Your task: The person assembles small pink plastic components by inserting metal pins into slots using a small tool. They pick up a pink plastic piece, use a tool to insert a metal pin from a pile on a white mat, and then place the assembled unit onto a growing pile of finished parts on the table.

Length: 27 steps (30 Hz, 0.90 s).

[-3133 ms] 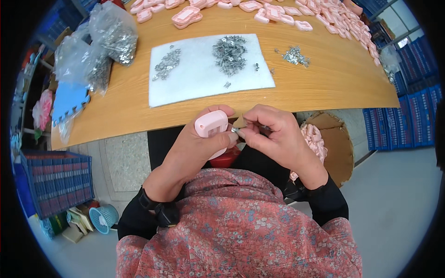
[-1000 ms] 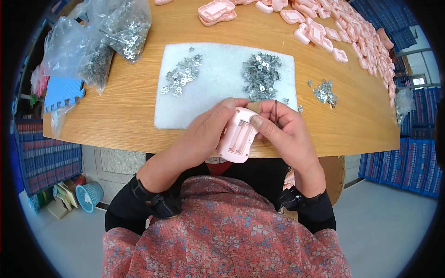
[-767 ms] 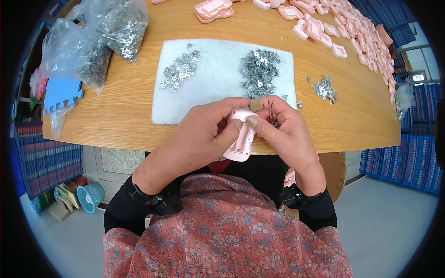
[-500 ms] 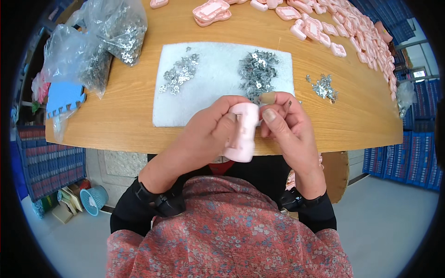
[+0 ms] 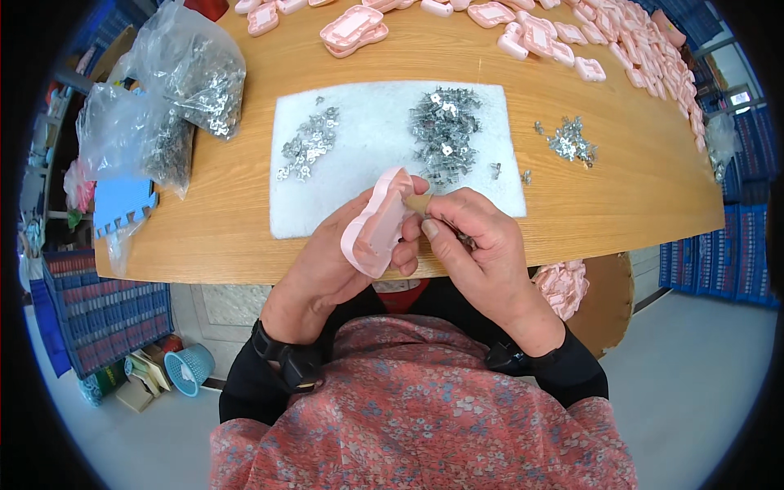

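My left hand (image 5: 317,260) grips a pink plastic shell (image 5: 374,233) with a wavy outline, tilted up on its side so that its hollow inside shows. At the shell's right edge is my right hand (image 5: 492,260), thumb and fingers drawn together. A tan cover (image 5: 418,203) sits on one of its fingertips, near the shell's rim. Small dark metal pieces (image 5: 465,239) show in the curl of the right fingers; their exact number and shape are hidden. Beyond the hands, a white padded mat (image 5: 367,122) carries a dense pile of small metal clips (image 5: 445,131).
A looser group of clips (image 5: 309,147) lies at the mat's left, another (image 5: 573,143) on the wood right of it. Pink shells (image 5: 539,37) crowd the table's far right. Plastic bags of metal parts (image 5: 196,82) and a blue foam piece (image 5: 122,204) are at left.
The pink shell has turned from its outer side to show its hollow inside, and has moved left with my left hand. My right hand has also come left, to its edge.
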Each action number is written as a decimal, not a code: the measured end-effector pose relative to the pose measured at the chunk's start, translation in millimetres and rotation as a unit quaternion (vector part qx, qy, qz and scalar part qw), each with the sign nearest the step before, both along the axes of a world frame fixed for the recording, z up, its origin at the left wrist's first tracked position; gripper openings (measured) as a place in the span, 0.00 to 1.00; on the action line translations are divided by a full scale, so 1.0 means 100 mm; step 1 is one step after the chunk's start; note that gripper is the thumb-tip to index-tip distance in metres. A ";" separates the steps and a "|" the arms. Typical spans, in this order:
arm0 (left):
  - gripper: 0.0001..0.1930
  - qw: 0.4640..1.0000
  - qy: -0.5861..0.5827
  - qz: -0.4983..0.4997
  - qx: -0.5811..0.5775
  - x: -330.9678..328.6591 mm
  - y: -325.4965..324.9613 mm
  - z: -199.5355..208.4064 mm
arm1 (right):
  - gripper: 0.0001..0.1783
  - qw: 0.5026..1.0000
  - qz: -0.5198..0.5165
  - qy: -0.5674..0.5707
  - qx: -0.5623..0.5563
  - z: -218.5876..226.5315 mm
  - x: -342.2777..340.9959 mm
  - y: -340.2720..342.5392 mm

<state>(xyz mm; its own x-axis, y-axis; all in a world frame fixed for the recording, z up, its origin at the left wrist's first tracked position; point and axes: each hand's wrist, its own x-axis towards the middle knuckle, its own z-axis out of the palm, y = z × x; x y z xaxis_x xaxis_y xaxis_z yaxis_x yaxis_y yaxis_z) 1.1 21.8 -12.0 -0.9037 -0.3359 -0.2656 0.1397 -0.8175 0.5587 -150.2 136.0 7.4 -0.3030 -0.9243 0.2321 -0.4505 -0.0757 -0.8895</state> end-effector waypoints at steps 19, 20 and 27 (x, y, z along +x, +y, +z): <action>0.18 0.960 -0.062 0.056 -0.266 -0.03 -0.14 0.09 | 0.14 0.996 0.002 -0.088 0.010 0.14 -0.25 0.27; 0.26 0.960 -0.082 0.040 -0.265 0.04 -0.23 0.08 | 0.13 0.992 0.028 -0.119 0.040 0.13 -0.30 0.31; 0.25 0.910 -0.058 -0.351 -0.215 0.03 -0.26 0.38 | 0.13 0.983 0.163 -0.057 0.062 0.20 -0.13 0.23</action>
